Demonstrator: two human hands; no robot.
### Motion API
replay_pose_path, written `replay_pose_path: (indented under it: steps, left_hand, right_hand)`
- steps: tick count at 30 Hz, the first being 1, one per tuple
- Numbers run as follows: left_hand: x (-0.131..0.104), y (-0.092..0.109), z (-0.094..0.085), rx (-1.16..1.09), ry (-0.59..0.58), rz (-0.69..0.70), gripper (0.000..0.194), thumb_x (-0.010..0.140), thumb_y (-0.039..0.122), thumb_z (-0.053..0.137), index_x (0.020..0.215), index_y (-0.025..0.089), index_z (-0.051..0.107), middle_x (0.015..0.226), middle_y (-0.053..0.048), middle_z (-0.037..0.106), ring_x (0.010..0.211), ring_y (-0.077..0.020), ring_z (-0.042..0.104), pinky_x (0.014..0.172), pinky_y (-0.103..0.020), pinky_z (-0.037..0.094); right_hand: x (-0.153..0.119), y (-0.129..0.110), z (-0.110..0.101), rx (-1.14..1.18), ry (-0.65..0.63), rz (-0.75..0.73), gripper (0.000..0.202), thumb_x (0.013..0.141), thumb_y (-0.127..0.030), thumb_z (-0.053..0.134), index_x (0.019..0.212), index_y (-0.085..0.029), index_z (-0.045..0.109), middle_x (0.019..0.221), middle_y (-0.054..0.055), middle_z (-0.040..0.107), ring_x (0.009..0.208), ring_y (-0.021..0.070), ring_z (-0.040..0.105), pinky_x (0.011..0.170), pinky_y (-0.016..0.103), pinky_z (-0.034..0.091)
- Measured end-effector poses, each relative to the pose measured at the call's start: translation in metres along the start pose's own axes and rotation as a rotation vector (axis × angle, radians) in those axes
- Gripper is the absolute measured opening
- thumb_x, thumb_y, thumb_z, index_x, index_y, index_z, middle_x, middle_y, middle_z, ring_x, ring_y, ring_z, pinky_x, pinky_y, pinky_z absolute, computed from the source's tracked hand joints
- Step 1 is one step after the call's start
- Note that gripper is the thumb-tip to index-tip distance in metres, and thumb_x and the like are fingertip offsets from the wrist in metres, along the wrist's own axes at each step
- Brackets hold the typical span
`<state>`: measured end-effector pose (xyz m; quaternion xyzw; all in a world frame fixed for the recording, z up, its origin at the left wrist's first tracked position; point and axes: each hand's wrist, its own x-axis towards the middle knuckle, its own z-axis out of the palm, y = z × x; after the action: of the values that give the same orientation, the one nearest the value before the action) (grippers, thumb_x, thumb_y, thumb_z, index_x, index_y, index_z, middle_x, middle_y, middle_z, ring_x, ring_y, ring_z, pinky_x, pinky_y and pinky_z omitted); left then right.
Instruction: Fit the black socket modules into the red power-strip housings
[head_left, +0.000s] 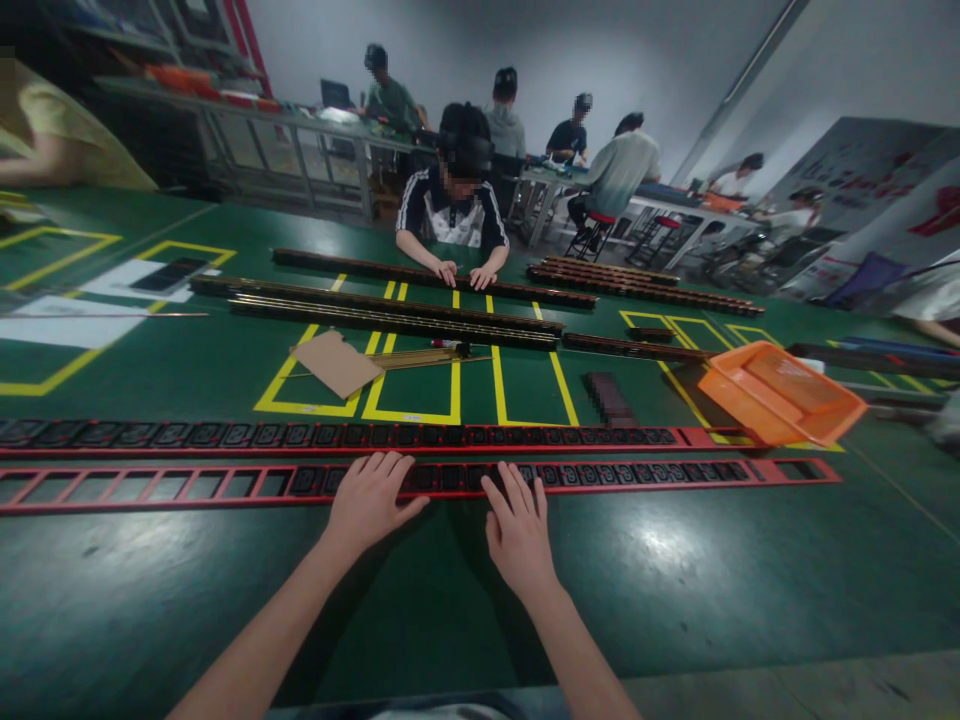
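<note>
A long red strip (765, 472) lies across the table before me. Black socket inserts (592, 475) fill its middle and right part, while its left part shows bare rectangular openings. My left hand (373, 500) rests on the strip left of centre, fingers stretched over the inserts and thumb out to the side. To the right of it, my right hand (519, 525) reaches onto the same strip with fingers spread. Neither hand visibly grips anything. Just behind runs a second red strip (697, 438), lined with black inserts.
An orange bin (787, 395) sits tilted at the right, by the rear strip's end. Cardboard (337, 365), thin rods (427, 357), a dark block (609, 398) and long dark rails (397, 318) lie beyond. Across the table a person (454, 200) touches another rail (525, 290).
</note>
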<state>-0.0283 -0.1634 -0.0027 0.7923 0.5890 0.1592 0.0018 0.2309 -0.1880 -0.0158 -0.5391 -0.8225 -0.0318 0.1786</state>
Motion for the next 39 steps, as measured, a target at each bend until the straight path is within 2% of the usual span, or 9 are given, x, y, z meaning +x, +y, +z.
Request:
replay_pose_path:
  steps: [16,32,36,39]
  left_hand:
    - [0.000,0.000,0.001,-0.019,0.013,-0.004,0.048,0.084,0.055,0.055,0.116,0.021,0.063,0.109,-0.011,0.067,0.102,-0.0299,0.059,0.090,-0.045,0.041]
    - [0.000,0.001,-0.003,-0.037,0.009,-0.004,0.046,0.085,0.055,0.055,0.115,0.022,0.063,0.107,-0.011,0.067,0.102,-0.0292,0.057,0.090,-0.044,0.041]
    - [-0.001,0.001,-0.003,-0.013,0.005,-0.004,0.047,0.085,0.055,0.054,0.116,0.021,0.063,0.108,-0.011,0.067,0.102,-0.0295,0.057,0.089,-0.044,0.040]
    - [0.000,0.001,-0.004,-0.003,0.000,-0.004,0.047,0.086,0.054,0.054,0.117,0.020,0.062,0.109,-0.012,0.066,0.103,-0.0299,0.057,0.090,-0.045,0.040]
  right_hand:
    - [0.002,-0.004,-0.009,0.011,-0.045,0.006,0.052,0.090,-0.009,0.045,0.140,-0.023,0.048,0.154,0.009,0.037,0.145,0.0252,0.028,0.118,0.058,0.017]
    - [0.002,-0.003,-0.005,0.011,0.012,0.000,0.052,0.089,-0.009,0.044,0.138,-0.023,0.050,0.153,0.010,0.039,0.144,0.0250,0.030,0.118,0.058,0.017]
    - [0.006,-0.010,-0.003,0.030,0.012,0.021,0.044,0.092,-0.015,0.045,0.134,-0.019,0.054,0.151,0.011,0.042,0.144,0.0262,0.029,0.118,0.060,0.014]
    - [0.011,-0.020,-0.002,0.068,0.011,0.021,0.043,0.093,-0.017,0.044,0.135,-0.016,0.053,0.152,0.011,0.040,0.145,0.0250,0.028,0.119,0.057,0.015]
